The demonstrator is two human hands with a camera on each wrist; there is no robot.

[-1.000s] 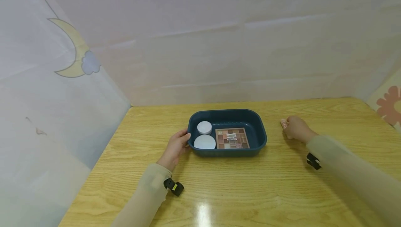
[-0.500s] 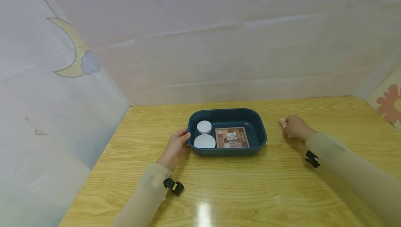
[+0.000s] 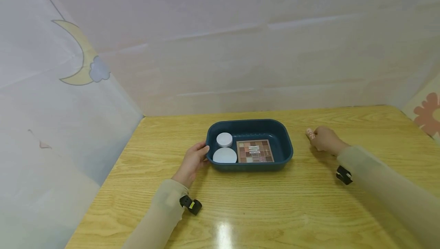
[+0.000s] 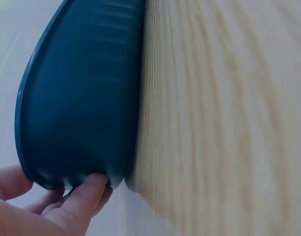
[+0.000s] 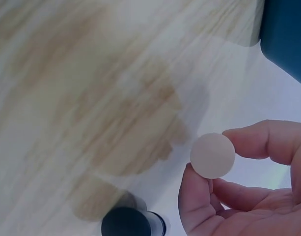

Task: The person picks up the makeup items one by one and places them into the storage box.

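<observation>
The right hand (image 3: 325,140) has its thumb and fingers drawn together round a pink-patterned cylindrical tube (image 3: 311,133) over the counter (image 3: 254,211), right of and apart from a dark teal basin (image 3: 249,167) holding an eyeshadow palette (image 3: 255,151) and two white round containers (image 3: 225,156), while the left hand (image 3: 192,163) pinches the basin's left end.

- I see a long, pale beige cloth sleeve (image 3: 156,209) on the left, faintly mottled near the cuff (image 3: 172,191).
- A black wrist strap (image 3: 185,201) there carries a boxy black device (image 3: 195,207) with a small yellow mark (image 3: 191,205).
- I find a matching beige cloth sleeve (image 3: 381,184) on the right, with a black wrist device (image 3: 343,176) showing a small pale detail (image 3: 348,173).
- Left hand (image 3: 190,164) and right hand (image 3: 327,141) look bare to me.
</observation>
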